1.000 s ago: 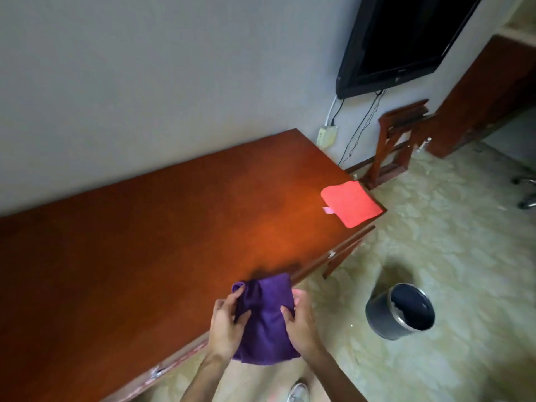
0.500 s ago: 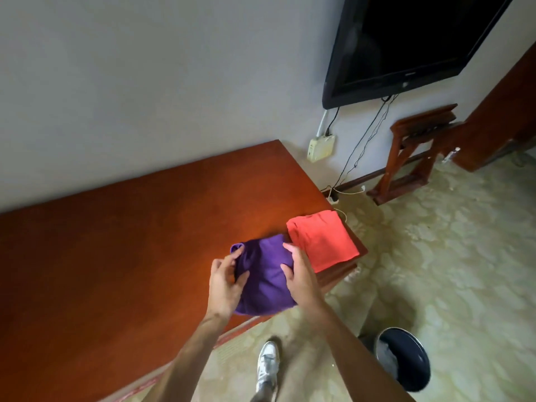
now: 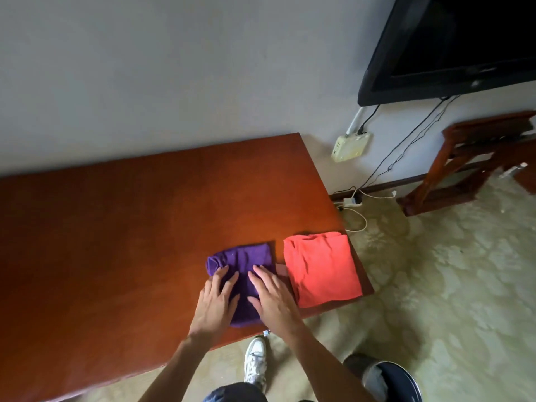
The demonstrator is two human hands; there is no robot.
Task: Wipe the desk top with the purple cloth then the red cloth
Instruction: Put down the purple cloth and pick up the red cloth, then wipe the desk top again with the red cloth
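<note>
Both hands, left hand (image 3: 216, 303) and right hand (image 3: 274, 297), fingers spread flat on the purple cloth (image 3: 243, 265); wiping barely begun, red cloth (image 3: 320, 269) untouched on the tabletop (image 3: 130, 227)

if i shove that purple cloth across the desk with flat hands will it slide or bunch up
The purple cloth looks soft and folded, with a rounded lump at its far-left corner, so it would probably bunch rather than stay flat. The desk top looks smooth and polished, so it likely slides easily under the left hand and right hand. It probably flops if lifted.
</note>
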